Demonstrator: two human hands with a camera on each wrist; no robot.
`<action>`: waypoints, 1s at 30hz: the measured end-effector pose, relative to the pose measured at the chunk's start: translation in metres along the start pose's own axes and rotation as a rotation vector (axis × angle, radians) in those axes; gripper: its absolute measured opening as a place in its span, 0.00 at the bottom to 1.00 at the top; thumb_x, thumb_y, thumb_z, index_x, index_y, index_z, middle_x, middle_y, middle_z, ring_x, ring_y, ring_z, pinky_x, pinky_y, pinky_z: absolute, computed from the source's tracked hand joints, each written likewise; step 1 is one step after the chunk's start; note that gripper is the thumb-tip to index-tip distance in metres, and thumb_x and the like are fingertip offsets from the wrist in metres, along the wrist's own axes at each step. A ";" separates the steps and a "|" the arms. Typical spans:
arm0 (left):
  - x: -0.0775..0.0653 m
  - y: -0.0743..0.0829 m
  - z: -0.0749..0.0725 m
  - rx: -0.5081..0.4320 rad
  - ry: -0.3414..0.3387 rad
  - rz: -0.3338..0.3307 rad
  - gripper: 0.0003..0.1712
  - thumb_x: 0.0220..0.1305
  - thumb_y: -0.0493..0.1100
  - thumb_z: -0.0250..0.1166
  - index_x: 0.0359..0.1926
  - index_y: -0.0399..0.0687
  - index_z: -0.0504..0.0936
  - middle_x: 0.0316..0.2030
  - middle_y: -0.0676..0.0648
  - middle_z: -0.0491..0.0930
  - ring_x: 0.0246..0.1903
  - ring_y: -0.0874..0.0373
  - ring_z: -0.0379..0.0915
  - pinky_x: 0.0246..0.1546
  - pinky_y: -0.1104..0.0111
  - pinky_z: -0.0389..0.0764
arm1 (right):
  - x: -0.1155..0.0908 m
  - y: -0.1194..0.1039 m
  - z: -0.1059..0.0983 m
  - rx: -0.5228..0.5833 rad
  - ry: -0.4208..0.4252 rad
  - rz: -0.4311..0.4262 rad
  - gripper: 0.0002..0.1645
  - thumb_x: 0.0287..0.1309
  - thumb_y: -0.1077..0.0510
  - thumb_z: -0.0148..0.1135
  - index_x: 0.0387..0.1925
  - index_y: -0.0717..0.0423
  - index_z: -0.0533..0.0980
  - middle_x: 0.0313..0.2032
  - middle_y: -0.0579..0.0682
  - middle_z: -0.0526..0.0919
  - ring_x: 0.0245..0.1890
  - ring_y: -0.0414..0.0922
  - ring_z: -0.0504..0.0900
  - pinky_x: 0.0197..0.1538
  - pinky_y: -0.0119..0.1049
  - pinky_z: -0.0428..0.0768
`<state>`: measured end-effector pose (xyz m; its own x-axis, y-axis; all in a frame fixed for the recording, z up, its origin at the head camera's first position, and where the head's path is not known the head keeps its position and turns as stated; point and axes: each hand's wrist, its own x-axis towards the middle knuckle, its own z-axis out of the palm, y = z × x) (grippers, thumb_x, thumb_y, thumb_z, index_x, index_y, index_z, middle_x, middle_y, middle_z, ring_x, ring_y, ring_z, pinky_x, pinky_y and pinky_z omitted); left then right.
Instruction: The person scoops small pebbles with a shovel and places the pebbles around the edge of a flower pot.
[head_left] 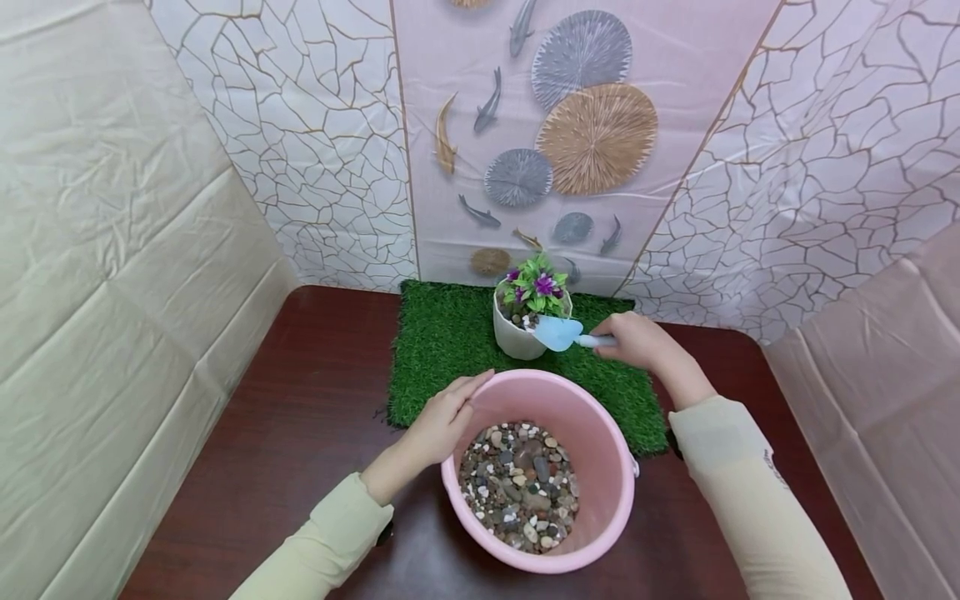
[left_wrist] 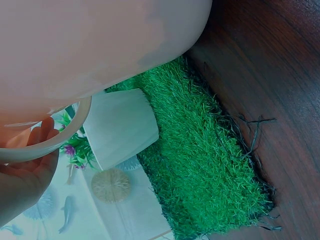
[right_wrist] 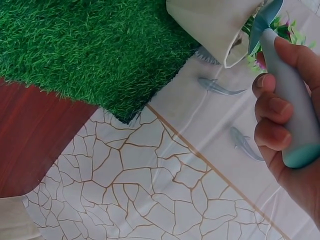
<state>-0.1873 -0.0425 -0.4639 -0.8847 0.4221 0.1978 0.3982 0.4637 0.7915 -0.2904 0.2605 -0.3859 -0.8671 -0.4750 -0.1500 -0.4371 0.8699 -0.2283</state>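
My right hand (head_left: 633,337) grips the grey handle of a small hand trowel (head_left: 558,333), its fingers curled round it in the right wrist view. The trowel's light blue blade is at the front right rim of a white flower pot (head_left: 517,340). Small stones and a plant (head_left: 538,283) with purple flowers and green leaves show in the pot. My left hand (head_left: 442,421) rests on the rim of a pink bucket (head_left: 600,467), fingers fairly straight along it. Mixed pebbles (head_left: 517,487) cover the bucket's bottom. In the left wrist view the rim hides part of that hand.
The pot stands on a green artificial grass mat (head_left: 431,350) with frayed edges. Under it lies a dark reddish wooden table (head_left: 300,425). Patterned cloth walls (head_left: 322,150) rise behind the table and at both sides. The bucket stands near the table's front, partly in front of the mat.
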 end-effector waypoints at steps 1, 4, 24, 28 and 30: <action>0.000 0.000 0.000 -0.001 0.000 0.000 0.30 0.66 0.31 0.46 0.69 0.46 0.63 0.61 0.40 0.70 0.59 0.44 0.69 0.60 0.53 0.71 | 0.001 -0.001 -0.001 -0.002 -0.002 0.005 0.13 0.55 0.61 0.63 0.41 0.64 0.83 0.36 0.57 0.86 0.28 0.44 0.80 0.35 0.42 0.79; 0.000 -0.001 0.001 0.000 -0.002 0.000 0.30 0.66 0.31 0.46 0.69 0.46 0.63 0.61 0.40 0.70 0.59 0.44 0.69 0.61 0.53 0.71 | 0.004 -0.002 -0.003 -0.014 -0.008 0.008 0.13 0.55 0.61 0.62 0.40 0.64 0.83 0.37 0.58 0.86 0.31 0.47 0.82 0.38 0.45 0.80; 0.000 -0.001 0.001 0.004 -0.002 0.000 0.30 0.66 0.32 0.46 0.69 0.46 0.63 0.61 0.40 0.71 0.59 0.44 0.69 0.61 0.52 0.70 | 0.024 -0.014 -0.020 -0.100 -0.113 0.070 0.13 0.54 0.59 0.62 0.39 0.62 0.83 0.40 0.59 0.85 0.34 0.51 0.83 0.42 0.47 0.81; 0.000 0.000 0.001 0.000 0.000 -0.002 0.30 0.66 0.32 0.46 0.69 0.46 0.63 0.61 0.39 0.70 0.60 0.44 0.68 0.61 0.52 0.70 | 0.029 -0.017 -0.021 -0.097 -0.134 0.095 0.10 0.55 0.59 0.61 0.32 0.61 0.84 0.29 0.53 0.84 0.24 0.43 0.76 0.34 0.40 0.77; -0.001 0.000 0.000 -0.004 0.001 0.000 0.30 0.66 0.32 0.46 0.69 0.45 0.63 0.61 0.39 0.71 0.60 0.44 0.68 0.61 0.52 0.70 | 0.031 -0.021 -0.021 -0.097 -0.149 0.102 0.10 0.57 0.59 0.60 0.23 0.58 0.81 0.20 0.47 0.78 0.19 0.40 0.68 0.27 0.35 0.71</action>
<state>-0.1865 -0.0425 -0.4642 -0.8850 0.4211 0.1984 0.3972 0.4607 0.7937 -0.3136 0.2304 -0.3654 -0.8660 -0.3922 -0.3100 -0.3763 0.9197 -0.1122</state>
